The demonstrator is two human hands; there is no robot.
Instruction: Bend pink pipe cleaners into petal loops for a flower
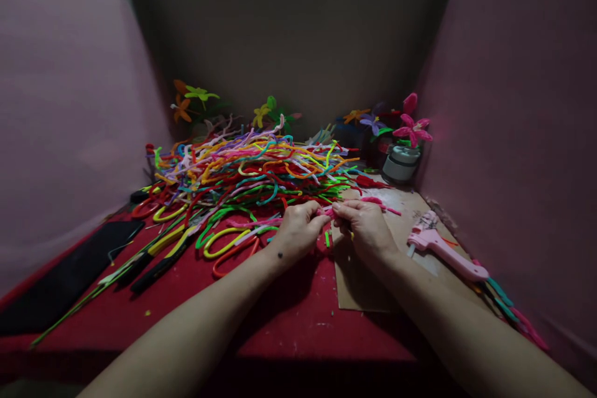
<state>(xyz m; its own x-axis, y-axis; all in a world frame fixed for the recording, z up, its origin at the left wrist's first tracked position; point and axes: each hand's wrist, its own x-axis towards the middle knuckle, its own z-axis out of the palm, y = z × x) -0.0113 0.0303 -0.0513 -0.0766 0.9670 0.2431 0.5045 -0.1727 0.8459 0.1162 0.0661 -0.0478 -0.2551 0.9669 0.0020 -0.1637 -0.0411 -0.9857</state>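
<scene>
Both hands meet over the middle of a red-covered table, pinching pink pipe cleaners (328,212) between them. My left hand (301,228) is closed on the pink strands, a tail of which seems to run out to its left. My right hand (366,227) pinches the same pink piece from the other side, close to the left fingertips. Past the right fingers, a pink fuzzy length (373,201) shows above a cardboard sheet (352,289). Fingers partly cover the spot where the strands meet.
A big heap of coloured pipe cleaners (261,165) lies behind the hands. At left are pliers (163,261), yellow-handled scissors (228,242) and a black flat item (69,277). A pink glue gun (448,252) rests at right. Pipe-cleaner flowers (413,130) stand along the back.
</scene>
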